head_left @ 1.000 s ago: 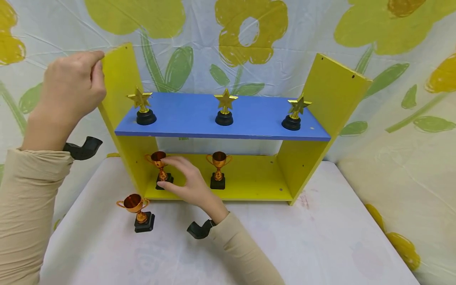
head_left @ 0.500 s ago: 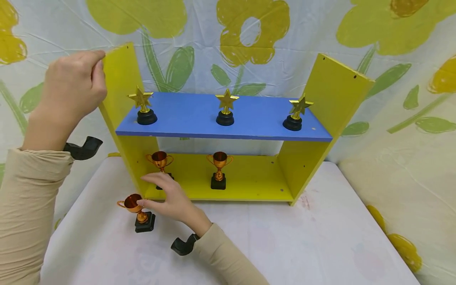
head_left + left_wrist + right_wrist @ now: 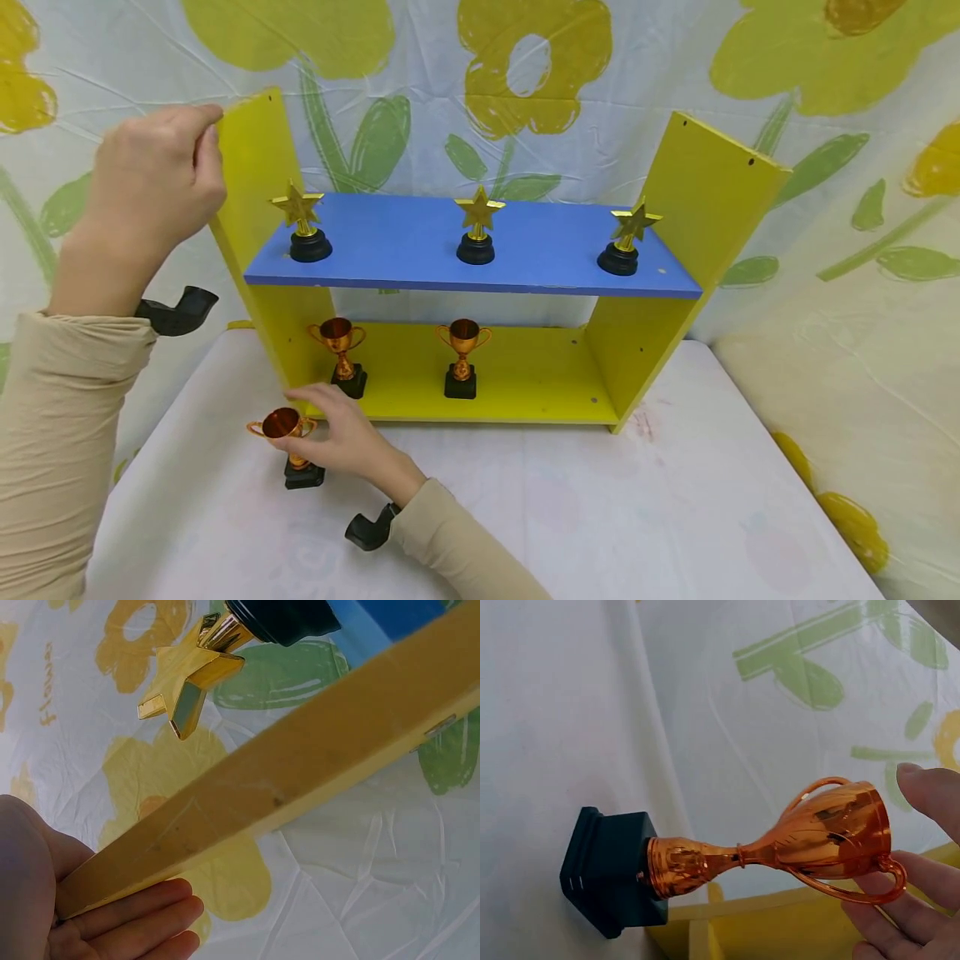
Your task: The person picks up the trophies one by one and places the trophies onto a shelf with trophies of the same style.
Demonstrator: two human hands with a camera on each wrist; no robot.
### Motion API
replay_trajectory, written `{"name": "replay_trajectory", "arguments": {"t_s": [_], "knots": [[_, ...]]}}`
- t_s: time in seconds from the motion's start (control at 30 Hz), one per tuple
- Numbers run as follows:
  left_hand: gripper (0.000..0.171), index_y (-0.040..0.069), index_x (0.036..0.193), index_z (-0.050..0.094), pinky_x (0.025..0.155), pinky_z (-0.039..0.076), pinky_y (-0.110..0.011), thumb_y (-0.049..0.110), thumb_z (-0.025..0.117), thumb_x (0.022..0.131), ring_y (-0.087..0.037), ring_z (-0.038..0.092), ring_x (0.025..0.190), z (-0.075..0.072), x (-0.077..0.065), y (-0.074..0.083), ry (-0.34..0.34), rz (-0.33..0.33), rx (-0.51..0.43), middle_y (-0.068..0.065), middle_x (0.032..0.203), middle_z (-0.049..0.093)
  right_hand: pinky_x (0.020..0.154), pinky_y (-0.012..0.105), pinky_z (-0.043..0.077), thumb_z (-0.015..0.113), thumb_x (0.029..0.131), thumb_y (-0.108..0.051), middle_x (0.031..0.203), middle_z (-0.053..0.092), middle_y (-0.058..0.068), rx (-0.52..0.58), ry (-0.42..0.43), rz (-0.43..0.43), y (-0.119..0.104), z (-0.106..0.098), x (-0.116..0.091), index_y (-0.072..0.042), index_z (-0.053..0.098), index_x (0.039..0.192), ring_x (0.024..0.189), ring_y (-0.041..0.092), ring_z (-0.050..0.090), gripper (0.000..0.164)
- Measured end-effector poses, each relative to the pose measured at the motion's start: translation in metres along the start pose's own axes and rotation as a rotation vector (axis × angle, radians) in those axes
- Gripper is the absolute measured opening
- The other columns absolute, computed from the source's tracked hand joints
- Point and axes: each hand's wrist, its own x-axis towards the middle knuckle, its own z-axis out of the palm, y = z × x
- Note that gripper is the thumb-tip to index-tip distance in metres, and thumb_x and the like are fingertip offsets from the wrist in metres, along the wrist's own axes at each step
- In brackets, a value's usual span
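My left hand (image 3: 157,175) grips the upper front corner of the yellow side panel (image 3: 258,158) of a small shelf; in the left wrist view its fingers (image 3: 142,926) lie along one side of the board. My right hand (image 3: 345,442) is spread around a copper-coloured trophy cup (image 3: 832,832) that stands upright on the table, just in front of the shelf's left end. In the right wrist view the thumb (image 3: 930,795) stays apart from the cup, and the fingers lie by one handle; contact there is unclear. The cup's black base (image 3: 611,870) rests on the cloth.
Two similar trophy cups stand on the yellow lower board (image 3: 540,375), one at the left (image 3: 339,337), one near the middle (image 3: 463,337). Three gold star trophies stand along the blue upper board (image 3: 397,242). A flowered cloth (image 3: 600,50) hangs behind.
My right hand has moved from beside the left cup on the lower board, down and to the left, to the cup on the table. The left hand has kept its place.
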Motion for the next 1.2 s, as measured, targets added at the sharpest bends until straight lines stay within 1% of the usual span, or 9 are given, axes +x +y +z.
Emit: {"name": "replay_trajectory", "arguments": {"t_s": [0.13,0.27,0.37,0.43,0.6,0.9,1.2], "knots": [[0.040,-0.010,0.127,0.061,0.093,0.045,-0.066,0.010,0.037,0.101,-0.053,0.058,0.110,0.0006,0.0000,0.0005,0.002,0.013,-0.002,-0.031,0.121,0.063,0.103,0.017,0.039,0.071,0.092,-0.032,0.135,0.058,-0.007,-0.017,0.006,-0.020,0.0009,0.0032,0.0013,-0.015,0.055,0.140,0.124,0.004,0.049,0.054],[0.040,-0.010,0.125,0.062,0.091,0.045,-0.066,0.010,0.038,0.100,-0.053,0.059,0.109,0.0012,-0.0005,0.0006,0.016,0.027,-0.001,-0.031,0.119,0.064,0.099,0.013,0.038,0.072,0.091,-0.031,0.129,0.061,-0.006,-0.043,0.017,-0.033,0.0005,0.0049,0.0024,-0.015,0.058,0.138,0.120,0.005,0.052,0.051],[0.039,-0.010,0.124,0.062,0.090,0.045,-0.067,0.010,0.038,0.100,-0.053,0.060,0.108,0.0011,-0.0007,0.0008,0.022,0.031,0.001,-0.031,0.119,0.064,0.098,0.012,0.038,0.072,0.091,-0.030,0.128,0.061,-0.006,-0.056,0.017,-0.033,0.0002,0.0062,0.0033,-0.014,0.059,0.136,0.119,0.007,0.053,0.050],[0.040,-0.010,0.125,0.062,0.091,0.045,-0.067,0.010,0.037,0.101,-0.052,0.059,0.110,0.0004,-0.0007,0.0008,0.014,0.023,0.004,-0.031,0.120,0.063,0.097,0.012,0.038,0.072,0.092,-0.030,0.128,0.061,-0.005,-0.068,0.010,-0.031,0.0002,0.0072,0.0039,-0.014,0.059,0.136,0.119,0.008,0.053,0.048],[0.040,-0.010,0.126,0.061,0.094,0.044,-0.066,0.010,0.037,0.101,-0.053,0.058,0.111,-0.0001,0.0002,0.0011,0.000,0.013,-0.002,-0.031,0.121,0.063,0.096,0.012,0.038,0.072,0.092,-0.031,0.126,0.062,-0.005,-0.091,0.003,-0.022,0.0014,0.0100,0.0049,-0.014,0.061,0.133,0.117,0.004,0.053,0.046],[0.041,-0.011,0.126,0.061,0.092,0.044,-0.067,0.010,0.037,0.101,-0.053,0.059,0.109,-0.0009,0.0014,0.0019,-0.005,0.008,0.000,-0.031,0.120,0.063,0.094,0.009,0.037,0.073,0.091,-0.029,0.125,0.063,-0.004,-0.119,0.028,-0.036,-0.0004,0.0093,0.0062,-0.012,0.062,0.132,0.115,0.007,0.054,0.046],[0.041,-0.011,0.127,0.060,0.093,0.044,-0.067,0.010,0.036,0.101,-0.054,0.058,0.110,-0.0014,0.0012,0.0016,-0.016,0.003,0.001,-0.032,0.121,0.062,0.092,0.007,0.036,0.073,0.091,-0.030,0.124,0.063,-0.005,-0.120,0.037,-0.033,-0.0026,0.0069,0.0043,-0.013,0.062,0.133,0.112,0.001,0.050,0.046]]}}
